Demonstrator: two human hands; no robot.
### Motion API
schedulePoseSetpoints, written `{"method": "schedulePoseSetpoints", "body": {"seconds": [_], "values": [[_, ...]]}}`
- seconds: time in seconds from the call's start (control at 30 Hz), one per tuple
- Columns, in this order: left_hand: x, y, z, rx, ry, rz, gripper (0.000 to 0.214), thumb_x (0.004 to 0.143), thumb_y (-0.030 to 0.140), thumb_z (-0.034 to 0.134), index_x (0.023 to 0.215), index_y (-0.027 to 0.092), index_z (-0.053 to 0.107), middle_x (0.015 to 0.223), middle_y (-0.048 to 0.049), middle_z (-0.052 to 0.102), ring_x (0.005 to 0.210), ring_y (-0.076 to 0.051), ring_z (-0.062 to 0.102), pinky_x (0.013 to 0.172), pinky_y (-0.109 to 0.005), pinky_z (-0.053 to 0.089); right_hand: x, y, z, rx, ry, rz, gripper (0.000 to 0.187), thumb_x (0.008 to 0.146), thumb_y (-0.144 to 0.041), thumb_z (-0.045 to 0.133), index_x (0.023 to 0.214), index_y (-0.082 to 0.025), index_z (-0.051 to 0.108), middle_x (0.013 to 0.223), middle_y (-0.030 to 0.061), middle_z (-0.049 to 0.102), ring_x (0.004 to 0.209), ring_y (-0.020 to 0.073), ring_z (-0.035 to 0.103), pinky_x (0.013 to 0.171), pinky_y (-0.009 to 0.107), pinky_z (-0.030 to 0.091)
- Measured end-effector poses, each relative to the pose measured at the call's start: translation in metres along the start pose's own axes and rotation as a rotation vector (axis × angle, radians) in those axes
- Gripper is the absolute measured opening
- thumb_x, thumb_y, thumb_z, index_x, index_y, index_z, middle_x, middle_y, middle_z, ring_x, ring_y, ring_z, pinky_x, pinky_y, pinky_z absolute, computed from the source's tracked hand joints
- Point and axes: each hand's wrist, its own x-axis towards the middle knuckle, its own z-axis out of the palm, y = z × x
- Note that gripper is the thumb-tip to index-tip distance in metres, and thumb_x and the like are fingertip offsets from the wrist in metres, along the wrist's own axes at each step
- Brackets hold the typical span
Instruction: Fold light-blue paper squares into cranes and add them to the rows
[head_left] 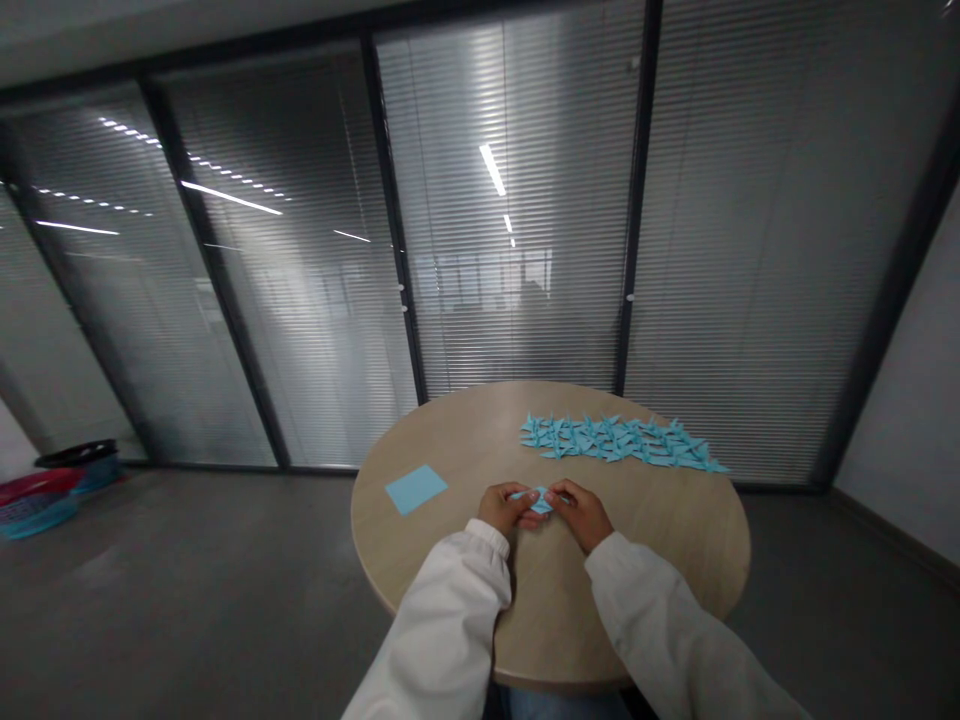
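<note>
Head view: both hands point(510, 508) pinch folded blue paper point(538, 501); plastic baskets point(41, 505) on floor point(187, 570).

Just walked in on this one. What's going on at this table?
A person is pinching a small piece of folded light-blue paper between the left hand and right hand, above a round wooden table. Farther across the table lies a large group of blue origami cranes. To the left of the hands lies a flat square sheet of blue paper.

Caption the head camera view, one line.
Left hand and right hand pinch blue paper near origami cranes on a round table.
</note>
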Motion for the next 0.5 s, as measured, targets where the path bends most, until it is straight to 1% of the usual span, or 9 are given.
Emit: {"method": "schedulePoseSetpoints", "body": {"seconds": [0.27,0.5], "values": [[0.0015,-0.0017,-0.0009,-0.014,-0.007,-0.021,0.035,0.052,0.040,0.070,0.068,0.011,0.060,0.063,-0.0054,0.066,0.056,-0.018,0.061,0.050,-0.026,0.048,0.0005,-0.0034,-0.0013,0.005,-0.013,0.003,0.029,0.072,-0.045,0.050,0.072,-0.017,0.057,0.070,0.0017,0.060,0.066,0.0160,0.054,0.063,0.025,0.042],[-0.0015,0.0014,0.0017,-0.004,-0.013,-0.029,0.036,0.052,0.043,0.069,0.065,0.011,0.058,0.059,-0.0041,0.064,0.055,-0.018,0.061,0.051,-0.026,0.048,0.0001,-0.0029,-0.0016,0.008,-0.021,0.009,0.027,0.074,-0.042,0.049,0.071,-0.017,0.058,0.069,0.0008,0.060,0.067,0.0155,0.054,0.064,0.025,0.041]]}}
